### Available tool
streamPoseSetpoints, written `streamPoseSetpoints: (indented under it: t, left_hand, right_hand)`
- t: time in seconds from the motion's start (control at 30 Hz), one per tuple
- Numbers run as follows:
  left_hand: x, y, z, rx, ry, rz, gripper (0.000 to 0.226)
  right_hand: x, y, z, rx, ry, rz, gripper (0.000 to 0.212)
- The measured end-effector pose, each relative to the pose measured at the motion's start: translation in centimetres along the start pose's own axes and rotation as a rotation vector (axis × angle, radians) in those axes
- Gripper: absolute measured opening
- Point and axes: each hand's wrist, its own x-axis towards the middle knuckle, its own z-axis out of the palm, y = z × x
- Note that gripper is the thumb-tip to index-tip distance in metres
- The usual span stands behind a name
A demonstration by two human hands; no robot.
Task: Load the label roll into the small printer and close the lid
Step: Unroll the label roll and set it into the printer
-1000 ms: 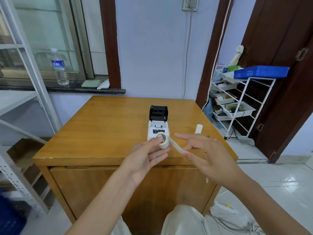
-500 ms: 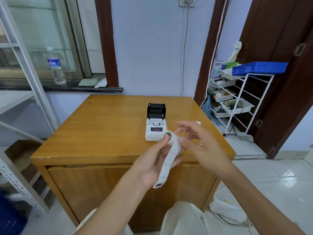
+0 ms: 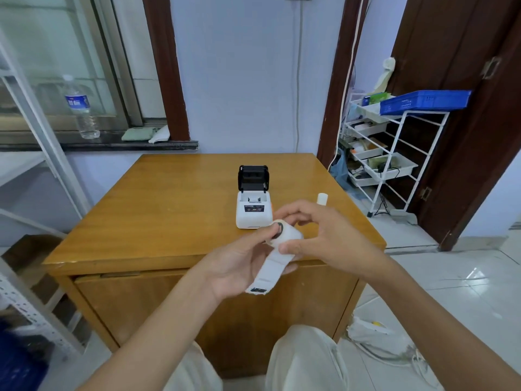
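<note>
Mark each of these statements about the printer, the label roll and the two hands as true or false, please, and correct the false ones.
1. The lid of the small printer is closed. False: it stands open, hinged up at the back.
2. Both hands hold the label roll. True: the left hand and the right hand both have a grip on it, above the near edge of the table.
3. The roll already sits in the printer. False: it is in the hands, in front of the printer.
4. A loose strip of labels hangs from the roll. True.
5. A small white tube stands on the table to the right of the printer. True.
</note>
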Motion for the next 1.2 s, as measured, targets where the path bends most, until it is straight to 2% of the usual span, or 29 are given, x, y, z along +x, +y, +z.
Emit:
streamPoseSetpoints:
  t: [0.07, 0.1, 0.17, 0.23, 0.33, 0.43, 0.53, 0.6, 0.67, 0.8, 0.9, 1.0, 1.1, 1.2]
  left_hand:
    - [-0.1, 0.6, -0.1, 0.052, 0.028, -0.004, 0.046]
    - [0.0, 0.7, 0.1, 0.069, 0.068, 0.011, 0.047]
    - [0.4, 0.5, 0.3, 0.009, 0.155, 0.072, 0.044]
    - [0.6, -0.5, 0.8, -0.193, 0.214, 0.103, 0.049]
    - [0.8, -2.7, 1.7, -0.375, 0.302, 0.096, 0.048]
    - [0.3, -3.8, 1.5, -0.418, 0.312, 0.069, 0.046]
    - [-0.5, -3.0, -0.3, -0.296, 0.150, -0.014, 0.055]
    - [-0.5, -2.4, -1.1, -0.171, 0.114, -0.034, 0.062]
    - [-0.1, -2.3, -1.3, -0.159, 0.166, 0.003, 0.063]
    - [0.4, -3.3, -0.1, -0.487, 0.284, 0.073, 0.046]
    - [0.5, -4.3, 0.5, -0.625, 0.318, 0.105, 0.046]
    - [0.6, -4.4, 0.7, -0.742, 0.336, 0.145, 0.050]
    - [0.5, -4.0, 1.1, -0.786, 0.343, 0.174, 0.045]
    - [0.4, -3.8, 1.3, -0.774, 0.360, 0.152, 0.044]
  right_hand:
    - [0.1, 0.0, -0.3, -0.020, -0.068, -0.020, 0.037]
    - [0.1, 0.0, -0.1, -0.059, -0.051, -0.035, 0.035]
    - [0.3, 0.2, 0.9, -0.227, 0.091, -0.048, 0.035]
    - [0.1, 0.8, 3.2, -0.405, 0.288, -0.049, 0.037]
    - [-0.4, 1.8, 6.2, -0.435, 0.445, -0.053, 0.037]
    - [-0.6, 2.6, 6.0, -0.419, 0.401, -0.049, 0.037]
    - [-0.4, 2.2, 3.6, -0.189, 0.087, 0.012, 0.033]
    - [-0.1, 2.0, 2.6, -0.075, -0.092, 0.004, 0.031]
    - [0.2, 2.1, 2.7, -0.096, -0.033, -0.006, 0.030]
    - [0.3, 2.5, 5.5, -0.279, 0.341, -0.038, 0.040]
    - [-0.2, 2.6, 7.0, -0.377, 0.467, -0.068, 0.035]
    - [-0.4, 3.2, 7.5, -0.461, 0.431, -0.154, 0.027]
    - [-0.3, 4.0, 6.5, -0.448, 0.280, -0.237, 0.045]
    - [0.1, 4.0, 5.4, -0.423, 0.241, -0.234, 0.052]
